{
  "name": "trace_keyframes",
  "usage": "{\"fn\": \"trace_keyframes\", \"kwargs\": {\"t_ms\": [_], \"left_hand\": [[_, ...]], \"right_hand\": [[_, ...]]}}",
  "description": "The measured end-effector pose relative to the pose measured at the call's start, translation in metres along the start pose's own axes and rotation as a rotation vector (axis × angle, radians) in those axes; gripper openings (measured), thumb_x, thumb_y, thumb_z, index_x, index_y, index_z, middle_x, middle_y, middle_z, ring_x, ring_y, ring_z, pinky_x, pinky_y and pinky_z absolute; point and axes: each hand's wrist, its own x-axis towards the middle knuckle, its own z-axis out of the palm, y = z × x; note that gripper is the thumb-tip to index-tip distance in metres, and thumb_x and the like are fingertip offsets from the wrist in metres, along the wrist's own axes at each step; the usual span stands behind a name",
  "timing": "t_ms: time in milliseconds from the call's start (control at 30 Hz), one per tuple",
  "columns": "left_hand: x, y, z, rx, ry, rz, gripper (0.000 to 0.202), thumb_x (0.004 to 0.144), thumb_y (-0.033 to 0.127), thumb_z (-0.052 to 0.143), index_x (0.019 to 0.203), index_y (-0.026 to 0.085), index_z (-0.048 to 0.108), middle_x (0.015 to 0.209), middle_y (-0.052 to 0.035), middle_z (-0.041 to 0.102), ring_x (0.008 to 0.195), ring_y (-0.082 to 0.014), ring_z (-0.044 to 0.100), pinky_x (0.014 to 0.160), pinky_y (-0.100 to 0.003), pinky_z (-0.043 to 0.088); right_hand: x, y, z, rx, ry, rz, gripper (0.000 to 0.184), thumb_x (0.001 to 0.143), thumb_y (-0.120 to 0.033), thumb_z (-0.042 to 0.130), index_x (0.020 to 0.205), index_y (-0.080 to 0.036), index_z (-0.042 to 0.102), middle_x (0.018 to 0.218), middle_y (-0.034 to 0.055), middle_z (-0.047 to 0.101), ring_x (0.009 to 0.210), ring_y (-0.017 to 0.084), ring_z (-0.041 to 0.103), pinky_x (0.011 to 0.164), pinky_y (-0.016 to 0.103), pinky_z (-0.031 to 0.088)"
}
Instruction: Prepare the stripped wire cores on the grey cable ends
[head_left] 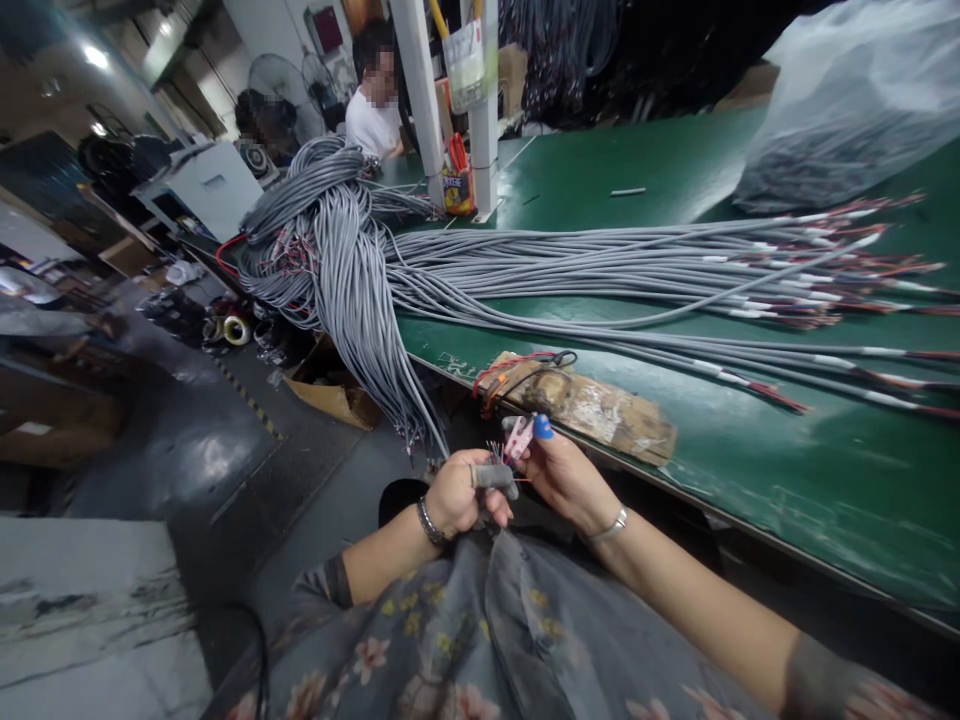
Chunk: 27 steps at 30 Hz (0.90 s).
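Note:
In the head view, my left hand (459, 492) is closed around the end of a grey cable, whose thin coloured wires (496, 453) fan out above the fingers. A grey wrap covers one finger of that hand. My right hand (564, 474), with a blue cover on the thumb tip, pinches a small pale pink tool (519, 438) close beside the wires. The tool's exact kind is too small to make out. Both hands are near each other in front of my body, just off the bench edge.
A large bundle of grey cables (352, 245) hangs over the edge of the green bench (787, 440), with stripped ends spread to the right. A worn wooden block (607, 410) lies along the front edge. A plastic bag (862, 100) and a white post (484, 130) stand farther back. A person (373, 120) sits beyond.

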Motion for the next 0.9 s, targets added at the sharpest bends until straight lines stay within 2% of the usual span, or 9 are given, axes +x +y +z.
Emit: {"fn": "trace_keyframes", "kwargs": {"t_ms": [167, 433, 600, 800, 900], "left_hand": [[0.002, -0.002, 0.0, 0.012, 0.005, -0.014, 0.034, 0.048, 0.039, 0.074, 0.052, 0.015, 0.05, 0.03, 0.0031, 0.044, 0.027, -0.0129, 0.047, 0.041, -0.026, 0.041], [-0.008, -0.01, -0.003, 0.076, 0.054, 0.041, 0.038, 0.051, 0.046, 0.073, 0.054, 0.015, 0.052, 0.033, 0.0013, 0.048, 0.031, -0.0123, 0.049, 0.041, -0.025, 0.038], [-0.014, -0.011, 0.002, 0.073, 0.137, 0.123, 0.034, 0.055, 0.044, 0.071, 0.054, 0.015, 0.052, 0.033, 0.0022, 0.047, 0.032, -0.012, 0.049, 0.045, -0.026, 0.04], [-0.011, -0.007, 0.009, 0.035, 0.185, 0.155, 0.034, 0.054, 0.045, 0.069, 0.054, 0.016, 0.051, 0.033, 0.0029, 0.047, 0.031, -0.0113, 0.048, 0.047, -0.028, 0.042], [-0.009, -0.006, 0.011, 0.024, 0.18, 0.15, 0.033, 0.053, 0.044, 0.069, 0.053, 0.016, 0.05, 0.032, 0.0025, 0.046, 0.03, -0.0115, 0.047, 0.047, -0.028, 0.041]], "right_hand": [[-0.001, 0.0, 0.002, 0.062, -0.01, 0.011, 0.039, 0.059, -0.057, 0.075, 0.061, -0.02, 0.062, 0.055, -0.0031, 0.051, 0.051, 0.01, 0.042, 0.05, 0.024, 0.038], [-0.007, -0.002, -0.003, 0.071, -0.086, 0.134, 0.043, 0.066, -0.064, 0.065, 0.068, -0.021, 0.064, 0.065, 0.0002, 0.06, 0.053, 0.012, 0.048, 0.053, 0.026, 0.042], [-0.009, -0.003, -0.002, -0.012, -0.059, 0.015, 0.033, 0.066, -0.052, 0.071, 0.073, -0.021, 0.065, 0.063, -0.0014, 0.057, 0.053, 0.012, 0.045, 0.052, 0.026, 0.041], [-0.011, 0.0, -0.007, -0.268, 0.033, -0.162, 0.047, 0.07, -0.068, 0.057, 0.061, -0.021, 0.061, 0.057, 0.0005, 0.054, 0.056, 0.015, 0.046, 0.055, 0.03, 0.04], [-0.008, -0.001, -0.006, -0.205, -0.033, -0.073, 0.049, 0.064, -0.071, 0.06, 0.066, -0.022, 0.064, 0.059, 0.0007, 0.056, 0.056, 0.015, 0.047, 0.055, 0.03, 0.042]]}}
